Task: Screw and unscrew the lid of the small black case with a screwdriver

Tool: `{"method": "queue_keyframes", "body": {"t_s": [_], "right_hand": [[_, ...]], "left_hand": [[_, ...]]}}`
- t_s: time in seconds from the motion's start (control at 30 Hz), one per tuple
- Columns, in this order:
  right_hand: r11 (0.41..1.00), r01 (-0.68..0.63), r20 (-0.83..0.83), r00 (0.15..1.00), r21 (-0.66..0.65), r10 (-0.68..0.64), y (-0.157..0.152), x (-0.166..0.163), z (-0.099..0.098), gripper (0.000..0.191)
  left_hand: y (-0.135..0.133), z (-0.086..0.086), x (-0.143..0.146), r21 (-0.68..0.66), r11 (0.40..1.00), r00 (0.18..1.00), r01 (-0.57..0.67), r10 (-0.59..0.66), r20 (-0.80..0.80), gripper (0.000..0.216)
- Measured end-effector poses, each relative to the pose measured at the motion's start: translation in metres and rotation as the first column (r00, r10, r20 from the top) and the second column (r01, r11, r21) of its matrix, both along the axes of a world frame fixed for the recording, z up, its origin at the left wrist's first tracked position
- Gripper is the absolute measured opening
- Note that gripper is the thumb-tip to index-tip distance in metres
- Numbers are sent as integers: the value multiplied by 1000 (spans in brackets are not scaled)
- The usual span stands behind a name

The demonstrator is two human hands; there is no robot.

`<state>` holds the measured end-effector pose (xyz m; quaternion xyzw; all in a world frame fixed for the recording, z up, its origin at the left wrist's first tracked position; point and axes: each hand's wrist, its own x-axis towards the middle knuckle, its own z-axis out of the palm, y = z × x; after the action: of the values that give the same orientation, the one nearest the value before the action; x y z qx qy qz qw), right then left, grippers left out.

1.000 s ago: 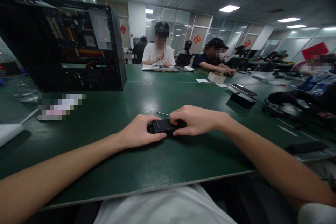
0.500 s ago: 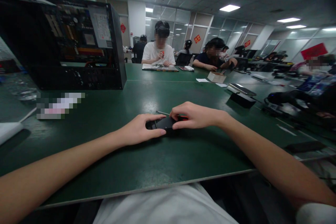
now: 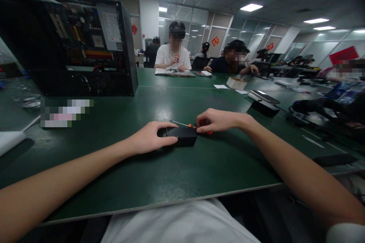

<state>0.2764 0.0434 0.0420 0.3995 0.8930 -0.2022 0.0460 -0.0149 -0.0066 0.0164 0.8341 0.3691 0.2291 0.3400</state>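
A small black oblong box [image 3: 185, 136] lies on the green table. My left hand [image 3: 151, 136] grips its left end, thumb along the near side and fingers along the far side. Just behind the box is a screwdriver [image 3: 190, 125] with a thin metal shaft pointing left and an orange-and-black handle. At the handle, off the box's right end, my right hand [image 3: 212, 119] has its fingers curled and closed over it, partly hiding it.
An open computer case [image 3: 131, 53] stands at the left, its inner boards showing. Farther right are a small cardboard box [image 3: 236, 83], a dark box [image 3: 264, 108] and a slip of paper [image 3: 220, 86]. Two people sit across the table [image 3: 114, 182].
My right hand has left the black box and shifted right to the screwdriver's handle, uncovering the box's right end. My left hand still grips the box.
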Motion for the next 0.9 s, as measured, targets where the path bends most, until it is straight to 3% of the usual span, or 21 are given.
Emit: {"method": "queue_keyframes", "body": {"t_s": [0.17, 0.3, 0.37, 0.53, 0.67, 0.8, 0.9], "right_hand": [[997, 6, -42, 999, 73, -3, -4, -4, 0, 38], [975, 104, -329, 944, 195, -35, -4, -3, 4, 38], [934, 227, -502, 863, 275, -62, -6, -3, 8, 37], [832, 492, -823, 562, 255, -80, -18, -10, 18, 42], [732, 577, -861, 508, 362, 25, -34, -20, 25, 47], [723, 578, -873, 482, 378, 71, -47, -29, 27, 49], [718, 573, -859, 508, 396, 68, -52, -33, 26, 51]], "left_hand": [[-2, -4, 7, 53, 997, 995, -50, 45, 91, 48], [-3, -6, 13, 65, 996, 995, -61, 56, 87, 41], [-3, -5, 14, 65, 996, 996, -58, 53, 78, 40], [-5, -4, 14, 91, 994, 996, -63, 56, 73, 37], [-7, -5, 15, 110, 992, 995, -67, 58, 79, 36], [-6, -6, 15, 94, 994, 996, -62, 55, 77, 38], [-5, -6, 15, 63, 997, 997, -33, 28, 75, 41]]}}
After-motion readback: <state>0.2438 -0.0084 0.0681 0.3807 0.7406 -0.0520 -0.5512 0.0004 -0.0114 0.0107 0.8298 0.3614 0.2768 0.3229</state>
